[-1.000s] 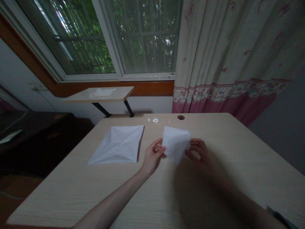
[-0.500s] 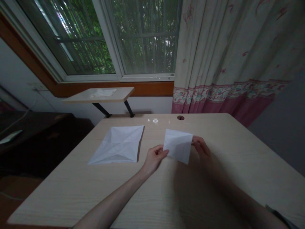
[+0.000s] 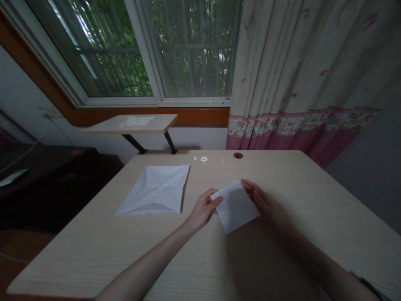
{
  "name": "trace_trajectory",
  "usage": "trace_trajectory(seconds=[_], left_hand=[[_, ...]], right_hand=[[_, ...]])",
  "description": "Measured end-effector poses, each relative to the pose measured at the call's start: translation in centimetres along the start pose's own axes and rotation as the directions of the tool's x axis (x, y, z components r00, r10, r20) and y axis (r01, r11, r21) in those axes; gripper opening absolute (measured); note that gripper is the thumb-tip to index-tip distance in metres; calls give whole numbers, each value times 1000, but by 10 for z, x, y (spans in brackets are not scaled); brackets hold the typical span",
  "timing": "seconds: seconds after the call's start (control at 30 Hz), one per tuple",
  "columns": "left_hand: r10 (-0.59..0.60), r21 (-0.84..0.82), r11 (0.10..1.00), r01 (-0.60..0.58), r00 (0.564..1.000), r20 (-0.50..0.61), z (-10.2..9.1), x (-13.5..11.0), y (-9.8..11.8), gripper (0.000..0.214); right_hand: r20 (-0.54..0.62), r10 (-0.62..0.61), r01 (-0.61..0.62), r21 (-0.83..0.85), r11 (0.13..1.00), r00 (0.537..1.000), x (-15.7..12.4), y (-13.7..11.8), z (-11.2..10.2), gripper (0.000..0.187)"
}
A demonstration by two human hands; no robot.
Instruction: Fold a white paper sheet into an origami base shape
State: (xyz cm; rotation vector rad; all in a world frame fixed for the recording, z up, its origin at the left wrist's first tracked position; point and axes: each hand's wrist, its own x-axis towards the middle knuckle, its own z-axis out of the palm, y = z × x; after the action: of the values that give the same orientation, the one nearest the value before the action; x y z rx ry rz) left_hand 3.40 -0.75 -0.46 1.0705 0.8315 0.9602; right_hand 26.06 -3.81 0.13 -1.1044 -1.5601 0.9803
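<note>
A small white square of folded paper (image 3: 236, 209) is held tilted just above the desk in front of me. My left hand (image 3: 202, 211) pinches its left corner, thumb on top and fingers underneath. At the upper right edge is my right hand (image 3: 258, 200), its fingers bent around that edge and partly hidden by the paper and shadow. Left of both hands, a larger creased white sheet (image 3: 159, 190) lies on the desk, its crossing fold lines visible and its right edge slightly raised.
The pale wooden desk (image 3: 150, 255) has a round brown cable hole (image 3: 238, 155) near its back edge. A small raised shelf (image 3: 108, 125) at the back left carries crumpled white paper (image 3: 138, 121). Behind stand a window and a floral curtain (image 3: 278, 83). A dark table (image 3: 62, 163) is at left.
The small paper has turned clockwise and come slightly nearer to me. My right hand has shifted along its edge; my left hand keeps its pinch. The large sheet is unmoved.
</note>
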Motion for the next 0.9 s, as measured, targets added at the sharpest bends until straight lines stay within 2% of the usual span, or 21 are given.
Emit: trace_trajectory(seconds=[0.1, 0.17, 0.33, 0.47, 0.6, 0.73, 0.8, 0.9], left_hand=[[-3, 39, 999, 4, 1000, -16, 0, 1, -1, 49], [3, 44, 999, -2, 999, -41, 1, 2, 0, 50], [-9, 134, 991, 14, 999, -43, -1, 0, 3, 46], [7, 165, 986, -4, 1000, -12, -4, 0, 1, 42], [39, 142, 989, -45, 998, 42, -2, -4, 1, 46], [61, 190, 979, -69, 997, 48, 4, -9, 6, 47], [74, 205, 976, -78, 997, 29, 5, -9, 6, 48], [81, 147, 985, -86, 996, 36, 2, -5, 3, 56]], right_hand=[[89, 105, -124, 234, 964, 990, -4, -4, 2, 47], [100, 124, -148, 283, 948, 987, -5, -4, 1, 45], [78, 101, -112, 160, 981, 992, -2, 1, -3, 46], [122, 112, -132, 166, 977, 986, 0, 1, -5, 50], [159, 189, -204, 84, 975, 969, 0, -5, -1, 40], [206, 202, -207, 3, 978, 958, -4, -4, 8, 30], [178, 198, -194, -40, 980, 964, -6, -1, 12, 25], [73, 192, -189, -47, 981, 979, -7, 2, 13, 22]])
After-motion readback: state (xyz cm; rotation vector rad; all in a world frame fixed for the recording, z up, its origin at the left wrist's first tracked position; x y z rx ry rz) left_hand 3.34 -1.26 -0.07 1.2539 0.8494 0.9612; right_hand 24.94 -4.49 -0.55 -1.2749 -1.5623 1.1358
